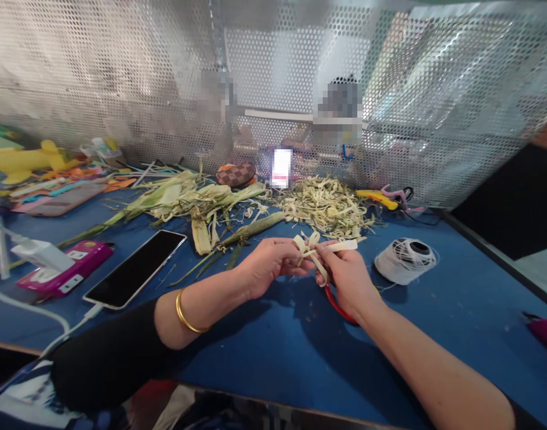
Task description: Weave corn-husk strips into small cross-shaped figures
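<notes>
Between my two hands is a looped bow of pale husk strips [310, 243], held above the blue table. My left hand [276, 263], with a gold bangle at its wrist, pinches the bow's left loops. Thumb and fingers of my right hand [345, 272] are closed on its right side, where one flat strip sticks out to the right and another hangs down. A red handle [338, 306], perhaps of scissors, shows under my right hand; whether the hand touches it I cannot tell. A spool of white thread [404, 260] stands to the right.
Behind my hands lie corn husks [184, 200] and a heap of husk shreds [327, 206]. On the left are a phone [137, 269] on a cable and a magenta power strip [67, 272]. A yellow-handled tool [378, 198] lies by the perforated screen [291, 65].
</notes>
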`<state>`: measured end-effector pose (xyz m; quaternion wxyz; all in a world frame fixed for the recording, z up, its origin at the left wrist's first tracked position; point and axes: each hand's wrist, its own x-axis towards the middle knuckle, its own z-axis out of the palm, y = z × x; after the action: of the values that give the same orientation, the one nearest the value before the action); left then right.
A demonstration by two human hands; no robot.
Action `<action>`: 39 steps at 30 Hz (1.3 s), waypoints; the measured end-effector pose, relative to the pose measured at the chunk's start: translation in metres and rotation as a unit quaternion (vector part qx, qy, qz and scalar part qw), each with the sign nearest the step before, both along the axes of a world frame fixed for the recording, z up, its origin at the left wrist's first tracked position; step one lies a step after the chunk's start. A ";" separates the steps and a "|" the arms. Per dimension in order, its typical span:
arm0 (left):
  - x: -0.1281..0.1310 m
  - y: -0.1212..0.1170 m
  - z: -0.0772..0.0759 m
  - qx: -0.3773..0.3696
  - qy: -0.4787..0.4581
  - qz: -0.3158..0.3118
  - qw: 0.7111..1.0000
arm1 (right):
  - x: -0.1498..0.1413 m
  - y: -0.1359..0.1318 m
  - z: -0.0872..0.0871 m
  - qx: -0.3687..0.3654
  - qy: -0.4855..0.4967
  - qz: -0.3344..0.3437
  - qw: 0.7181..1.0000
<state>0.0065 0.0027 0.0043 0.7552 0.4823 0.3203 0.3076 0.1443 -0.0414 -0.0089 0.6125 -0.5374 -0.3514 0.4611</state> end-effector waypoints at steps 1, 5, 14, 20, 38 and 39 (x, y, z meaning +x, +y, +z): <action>0.000 0.000 -0.001 0.006 0.006 0.005 1.000 | 0.000 0.000 -0.001 -0.002 0.006 0.004 1.000; 0.001 0.001 -0.005 0.020 0.039 0.070 0.997 | -0.002 -0.002 -0.005 -0.034 0.038 0.034 0.998; 0.000 0.011 -0.005 0.048 0.064 0.158 0.984 | -0.002 -0.016 0.003 0.106 -0.271 0.140 0.946; 0.000 0.006 -0.002 0.069 0.091 0.104 0.988 | 0.012 -0.016 0.010 0.257 -0.485 0.131 0.826; 0.003 -0.006 -0.005 0.115 0.146 -0.027 0.982 | 0.020 0.000 -0.004 0.079 -0.584 -0.008 0.808; 0.004 -0.007 -0.007 0.123 0.157 -0.009 0.980 | 0.020 0.001 -0.004 0.071 -0.567 -0.012 0.821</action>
<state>0.0104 -0.0044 -0.0022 0.6329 0.6168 0.3900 0.2587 0.1642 -0.0407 -0.0134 0.3469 -0.6635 -0.6615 0.0413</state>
